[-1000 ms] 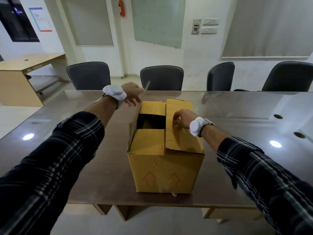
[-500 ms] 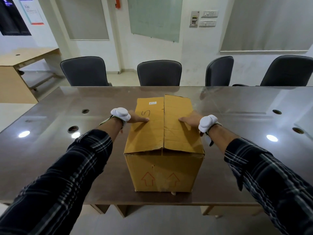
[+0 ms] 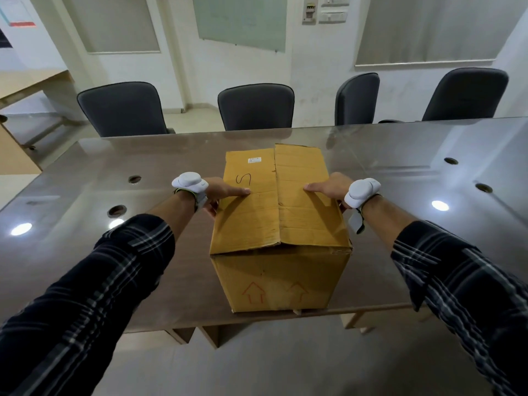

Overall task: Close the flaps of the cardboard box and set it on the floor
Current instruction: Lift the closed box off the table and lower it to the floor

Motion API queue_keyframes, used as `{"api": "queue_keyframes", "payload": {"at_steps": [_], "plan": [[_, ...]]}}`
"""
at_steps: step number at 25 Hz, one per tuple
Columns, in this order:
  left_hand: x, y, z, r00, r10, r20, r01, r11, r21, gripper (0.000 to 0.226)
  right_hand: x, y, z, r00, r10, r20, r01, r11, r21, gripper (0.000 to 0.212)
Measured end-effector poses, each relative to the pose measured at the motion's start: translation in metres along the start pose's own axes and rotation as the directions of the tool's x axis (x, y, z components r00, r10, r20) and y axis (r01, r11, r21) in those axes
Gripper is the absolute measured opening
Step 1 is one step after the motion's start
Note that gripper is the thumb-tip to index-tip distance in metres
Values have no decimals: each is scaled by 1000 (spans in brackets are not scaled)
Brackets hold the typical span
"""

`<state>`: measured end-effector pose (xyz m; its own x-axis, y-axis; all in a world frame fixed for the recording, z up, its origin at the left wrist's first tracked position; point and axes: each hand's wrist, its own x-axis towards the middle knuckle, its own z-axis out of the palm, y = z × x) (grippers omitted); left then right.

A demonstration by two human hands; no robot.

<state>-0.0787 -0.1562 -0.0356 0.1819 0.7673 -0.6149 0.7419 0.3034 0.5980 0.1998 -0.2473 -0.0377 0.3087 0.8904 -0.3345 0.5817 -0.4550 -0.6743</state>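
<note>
A yellow-brown cardboard box (image 3: 281, 278) stands at the near edge of the glossy table (image 3: 85, 247), its top flaps folded flat and meeting along a middle seam. Red arrows mark its front face and a black "S" is drawn on the left flap. My left hand (image 3: 221, 192) clasps the box's upper left edge, thumb lying on the left flap, fingers down the side. My right hand (image 3: 328, 188) grips the upper right edge the same way, thumb on the right flap. White bands sit on both wrists.
Several dark office chairs (image 3: 255, 110) line the far side of the table. Round cable holes (image 3: 116, 210) dot the tabletop on both sides. A wooden desk (image 3: 17, 115) stands at the far left. Pale floor (image 3: 257, 367) shows below the table's near edge.
The left flap came down and both flaps now lie shut. My hands slid from the flaps outward to the box's upper side edges.
</note>
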Motion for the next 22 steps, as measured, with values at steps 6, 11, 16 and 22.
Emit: {"api": "queue_keyframes", "payload": {"at_steps": [6, 11, 16, 22], "plan": [[-69, -23, 29, 998, 41, -39, -40, 999, 12, 100, -72, 29, -3, 999, -11, 30, 8, 995, 99, 78], [-151, -61, 95, 997, 66, -40, -66, 998, -4, 107, -168, 87, -5, 999, -15, 39, 11, 994, 107, 83], [-225, -101, 156, 999, 39, -26, -39, 999, 16, 109, -265, 132, 3, 998, -28, 56, 21, 992, 125, 75], [-285, -155, 209, 999, -5, 44, 4, 1000, 15, 94, -347, 179, 25, 995, -58, 80, 47, 990, 133, 68]]}}
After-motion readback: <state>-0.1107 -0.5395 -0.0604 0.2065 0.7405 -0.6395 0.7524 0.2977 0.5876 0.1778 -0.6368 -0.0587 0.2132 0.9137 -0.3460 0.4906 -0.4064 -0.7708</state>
